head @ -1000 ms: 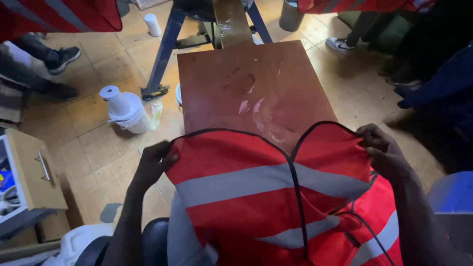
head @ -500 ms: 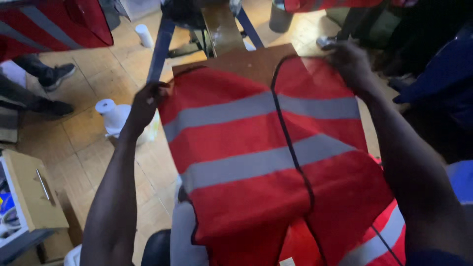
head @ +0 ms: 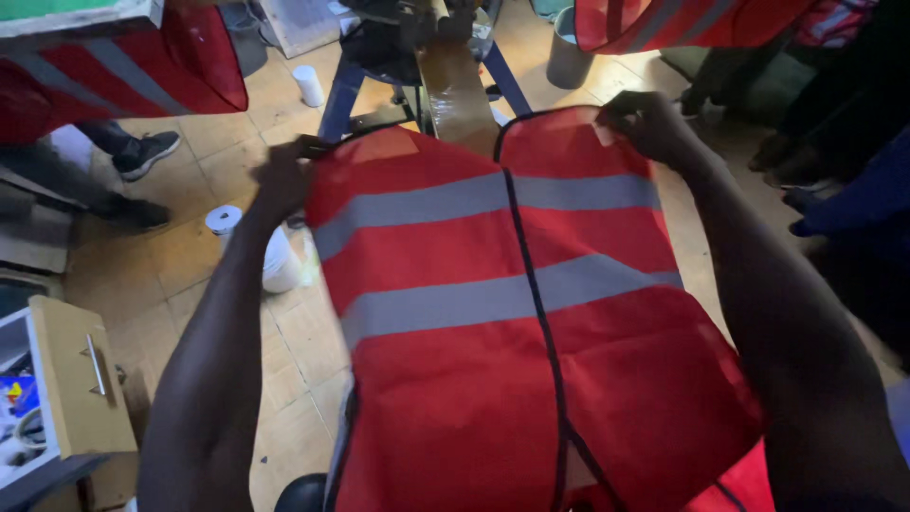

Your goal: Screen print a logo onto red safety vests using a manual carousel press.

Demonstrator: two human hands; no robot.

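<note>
1. Tiled floor (head: 180, 275) all around, pretty dim, with a brown bench (head: 462, 95) poking out just beyond the hands.
2. Red safety vest (head: 502, 322) is spread flat between both hands, covering most of the bench and hanging down toward the person. Two grey reflective bands run across it, with dark trim on the edges and down the middle seam.
3. Left hand (head: 282, 180) is closed, pinching the vest's far left corner.
4. Right hand (head: 654, 123) is closed too, gripping the far right corner.
5. White thread cone (head: 270, 251) sits on the floor just below the left hand.
</note>
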